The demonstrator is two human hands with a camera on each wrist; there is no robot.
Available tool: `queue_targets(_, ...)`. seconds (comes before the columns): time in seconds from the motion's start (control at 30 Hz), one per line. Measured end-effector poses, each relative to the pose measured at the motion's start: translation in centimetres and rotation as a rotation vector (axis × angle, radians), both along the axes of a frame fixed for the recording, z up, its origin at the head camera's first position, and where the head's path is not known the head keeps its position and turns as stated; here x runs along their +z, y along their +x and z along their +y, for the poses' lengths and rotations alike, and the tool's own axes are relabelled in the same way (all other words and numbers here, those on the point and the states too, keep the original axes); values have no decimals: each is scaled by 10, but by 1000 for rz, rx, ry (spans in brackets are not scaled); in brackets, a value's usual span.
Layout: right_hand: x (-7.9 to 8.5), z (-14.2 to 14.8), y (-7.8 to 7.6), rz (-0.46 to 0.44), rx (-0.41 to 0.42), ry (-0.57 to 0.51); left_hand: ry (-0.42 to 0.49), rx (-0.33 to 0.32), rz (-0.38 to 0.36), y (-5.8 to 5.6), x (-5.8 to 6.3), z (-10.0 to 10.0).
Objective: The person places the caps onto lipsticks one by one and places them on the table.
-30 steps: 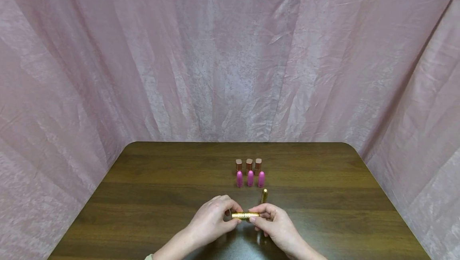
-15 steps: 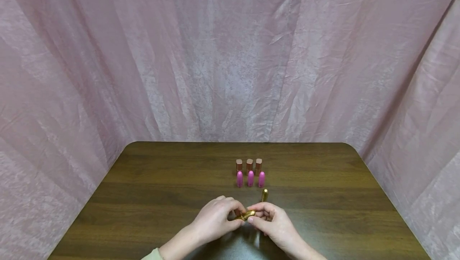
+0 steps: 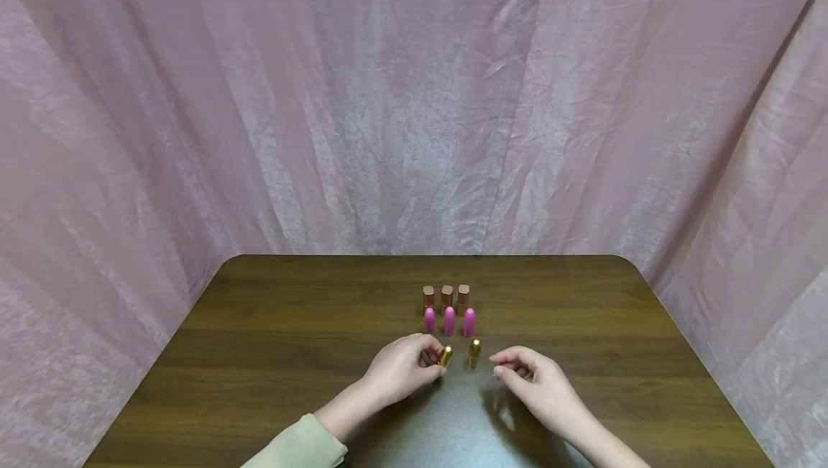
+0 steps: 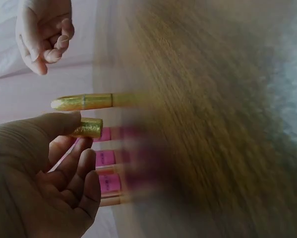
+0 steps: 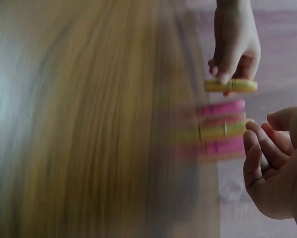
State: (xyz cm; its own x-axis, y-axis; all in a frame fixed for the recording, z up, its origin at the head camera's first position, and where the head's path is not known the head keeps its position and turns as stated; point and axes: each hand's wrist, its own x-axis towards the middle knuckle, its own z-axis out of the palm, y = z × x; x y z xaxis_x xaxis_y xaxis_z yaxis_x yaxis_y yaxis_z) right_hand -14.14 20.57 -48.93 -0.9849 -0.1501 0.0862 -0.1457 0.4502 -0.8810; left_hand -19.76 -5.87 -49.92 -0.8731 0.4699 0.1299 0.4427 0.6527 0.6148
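Observation:
My left hand (image 3: 402, 369) pinches a gold lipstick tube (image 3: 445, 355) between thumb and fingers, its rounded end pointing up. In the left wrist view the thumb covers part of that held lipstick tube (image 4: 91, 128). Just to its right, a second gold lipstick tube (image 3: 475, 353) stands upright on the table. My right hand (image 3: 540, 387) is a little right of the standing tube, fingers loosely bent with nothing between them. The right wrist view also shows these relaxed fingers (image 5: 267, 148), apart from the lipsticks.
Behind the gold tubes stand three pink lipstick tubes (image 3: 449, 320) in a row. Three square copper-coloured tubes (image 3: 447, 297) form another row farther back. Everything rests on a dark wooden table (image 3: 291, 338) with rounded far corners. A pink curtain (image 3: 414, 94) hangs around its far sides.
Both hands held one gold tube between them; it was turned from lying crosswise toward upright. The right hand has let go and moved right, while the left hand carried the tube forward beside the standing one.

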Motion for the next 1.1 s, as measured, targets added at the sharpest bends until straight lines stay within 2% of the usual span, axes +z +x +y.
queue_targets(0.13,-2,16,-3,48,-57,175,-9,30,0,-6,-4,9)
queue_targets(0.27,-5,24,-5,104,-74,278,-16,49,-14,-10,-8,15)
queue_targets(0.83,-12,24,-7,96,-59,328,-14,82,-25,-15,-17,19)
queue_targets(0.97,-13,25,-10,106,-52,330,-25,83,-44,-12,-17,8)
queue_targets(1.1,-13,35,-15,140,-71,365,-69,98,-28,-4,-9,-15)
